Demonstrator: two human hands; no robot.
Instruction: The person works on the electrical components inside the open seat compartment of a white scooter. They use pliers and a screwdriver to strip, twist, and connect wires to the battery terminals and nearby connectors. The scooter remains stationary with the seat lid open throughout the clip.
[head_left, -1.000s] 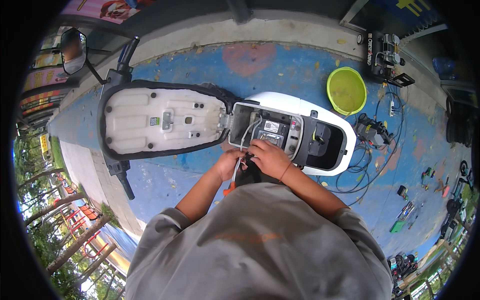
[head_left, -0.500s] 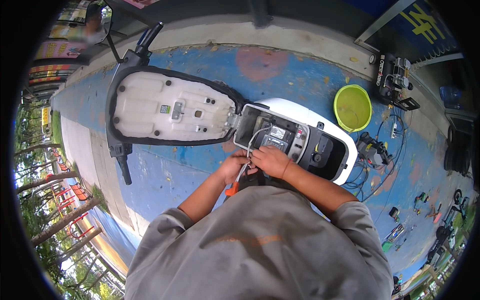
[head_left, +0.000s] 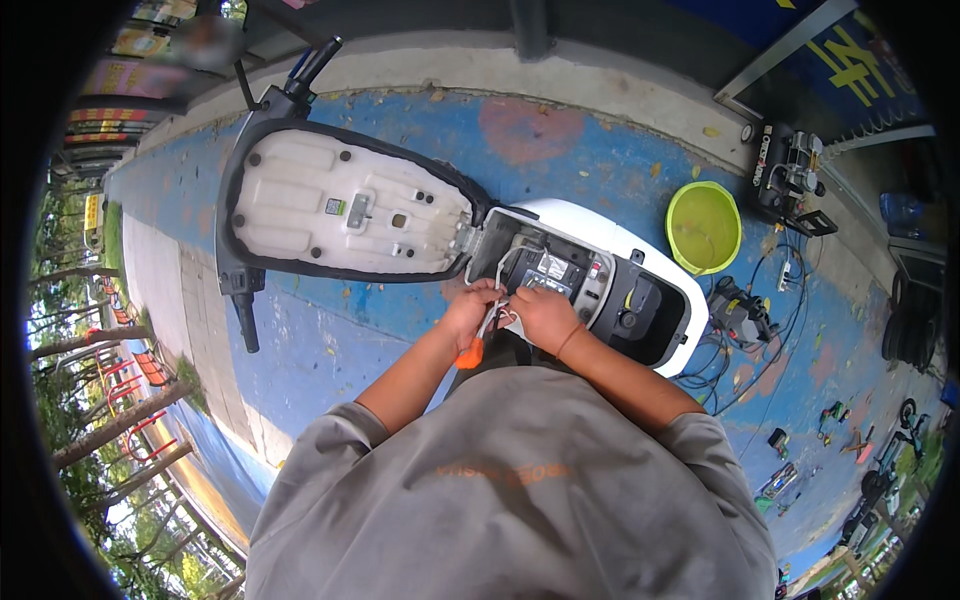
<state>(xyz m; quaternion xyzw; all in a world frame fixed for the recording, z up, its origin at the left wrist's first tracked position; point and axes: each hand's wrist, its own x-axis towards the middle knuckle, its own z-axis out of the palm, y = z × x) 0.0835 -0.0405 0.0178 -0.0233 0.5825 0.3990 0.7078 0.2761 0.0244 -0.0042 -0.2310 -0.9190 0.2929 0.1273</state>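
A white scooter [head_left: 560,216] stands in front of me with its seat [head_left: 300,205] flipped up, pale underside showing. Over the near edge of the open under-seat compartment [head_left: 490,240], my left hand [head_left: 468,312] is closed, pinching a light grey cable [head_left: 503,268]. Beside it my right hand [head_left: 543,318] is also closed on the cable, its fingertips partly hidden. An orange piece [head_left: 470,354], likely a plug or connector, hangs just below my left hand. Inside the compartment sits a dark box with a pale label [head_left: 553,267].
A yellow-green basin [head_left: 704,228] stands on the blue painted ground behind the scooter's tail. Near it are an air compressor [head_left: 788,172], a grey-black machine [head_left: 742,312] and loose black cables [head_left: 790,340]. Scattered tools [head_left: 778,480] lie at the right. The handlebar [head_left: 243,310] is at the left.
My hands have shifted slightly, and the grey cable now bends in a loop between them. The orange piece shows more fully below my left hand. The view has tilted a little.
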